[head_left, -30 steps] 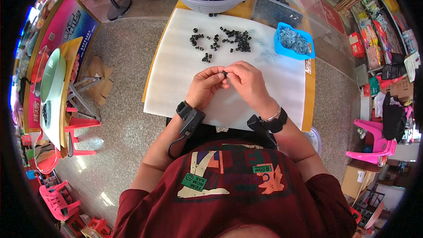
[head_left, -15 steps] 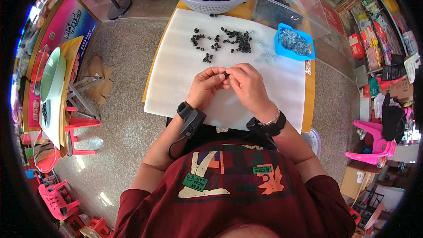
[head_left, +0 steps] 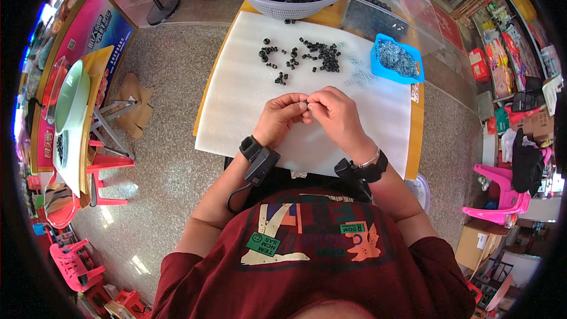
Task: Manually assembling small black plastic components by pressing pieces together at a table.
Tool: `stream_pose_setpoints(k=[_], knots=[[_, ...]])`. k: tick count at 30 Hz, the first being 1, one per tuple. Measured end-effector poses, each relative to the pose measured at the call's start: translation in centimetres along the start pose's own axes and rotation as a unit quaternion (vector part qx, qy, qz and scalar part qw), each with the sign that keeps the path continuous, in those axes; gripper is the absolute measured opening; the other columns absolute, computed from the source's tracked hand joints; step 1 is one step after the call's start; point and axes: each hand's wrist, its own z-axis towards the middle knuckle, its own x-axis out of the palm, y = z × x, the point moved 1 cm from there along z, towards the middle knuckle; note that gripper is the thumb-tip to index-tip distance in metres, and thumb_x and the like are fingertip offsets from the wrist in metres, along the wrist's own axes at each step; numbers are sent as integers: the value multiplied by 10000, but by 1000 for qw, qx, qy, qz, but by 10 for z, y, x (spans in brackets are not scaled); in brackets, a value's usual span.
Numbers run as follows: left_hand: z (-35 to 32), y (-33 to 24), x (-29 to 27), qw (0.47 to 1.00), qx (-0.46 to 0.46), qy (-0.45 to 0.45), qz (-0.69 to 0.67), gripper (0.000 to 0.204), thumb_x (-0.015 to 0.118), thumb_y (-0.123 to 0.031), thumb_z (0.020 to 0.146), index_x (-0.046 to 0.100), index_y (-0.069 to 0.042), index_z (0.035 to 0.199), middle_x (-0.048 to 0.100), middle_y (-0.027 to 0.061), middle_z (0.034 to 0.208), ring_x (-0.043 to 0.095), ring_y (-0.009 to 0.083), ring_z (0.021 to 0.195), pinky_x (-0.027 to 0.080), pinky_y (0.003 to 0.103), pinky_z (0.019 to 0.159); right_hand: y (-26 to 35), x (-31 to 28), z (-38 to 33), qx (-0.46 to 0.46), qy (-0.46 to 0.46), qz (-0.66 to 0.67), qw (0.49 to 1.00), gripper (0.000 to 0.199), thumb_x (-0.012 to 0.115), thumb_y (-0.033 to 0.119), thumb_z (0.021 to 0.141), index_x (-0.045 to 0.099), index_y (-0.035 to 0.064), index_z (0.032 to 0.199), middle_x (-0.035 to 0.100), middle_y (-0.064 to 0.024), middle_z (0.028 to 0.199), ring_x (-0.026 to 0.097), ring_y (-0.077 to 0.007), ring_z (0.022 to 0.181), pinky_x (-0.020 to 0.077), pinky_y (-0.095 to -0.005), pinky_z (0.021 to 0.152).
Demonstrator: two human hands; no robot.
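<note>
Over the near half of a white foam sheet (head_left: pixel 236 100), my hands meet fingertip to fingertip. Thumb and fingers of my left hand (head_left: pixel 277 120) pinch a small black part (head_left: pixel 307 103), mostly covered by the fingertips. My right hand (head_left: pixel 338 119) is closed in a pinch against the same spot; whether it grips that part or something smaller is hidden. Beyond the hands lie loose black knob-like parts (head_left: pixel 328 59) in several clusters. Tiny shiny metal pieces (head_left: pixel 360 75) are scattered to their right, beside a blue tray (head_left: pixel 384 75) filled with more of them.
A grey-purple basket (head_left: pixel 283 10) heaped with black parts stands at the table's far edge. Right of it is a clear plastic bin (head_left: pixel 375 20). Yellow table edges (head_left: pixel 416 136) show around the sheet. A pink chair (head_left: pixel 502 195) stands at right, a green basin (head_left: pixel 72 97) at left.
The black part between my fingertips was more visible before; now the fingers cover most of it. My right fingers have closed in tighter. The whole view has shifted slightly.
</note>
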Motion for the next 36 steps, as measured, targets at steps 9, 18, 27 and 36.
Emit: stream_pose_setpoints(k=[9,18,27,36], knots=[[-1,0,6,997,-15,22,74,197,561,-71,923,612,21,1090,651,65,889,633,140,747,535,274,734,0,-8,-1,-136,40,-124,982,75,603,5,806,602,3,881,595,-120,829,589,-288,754,483,-363,643],[-4,-6,2,997,-32,37,55,214,527,-95,947,607,22,1107,660,78,899,655,161,766,540,286,741,-3,-6,-3,-15,39,34,999,87,611,51,830,612,11,907,576,-101,831,597,-251,755,486,-343,664],[-7,-11,2,995,-59,75,44,262,532,-177,944,598,40,1075,663,90,881,653,164,740,540,288,707,-13,2,-6,-33,21,28,999,109,649,88,797,619,31,885,557,-81,798,580,-240,732,472,-330,636],[-7,-9,3,994,-64,77,45,251,510,-109,918,602,54,1085,660,103,860,645,174,723,545,309,678,-11,2,-9,-54,57,-17,997,131,642,80,780,609,37,900,540,-88,782,554,-266,757,460,-358,665]])
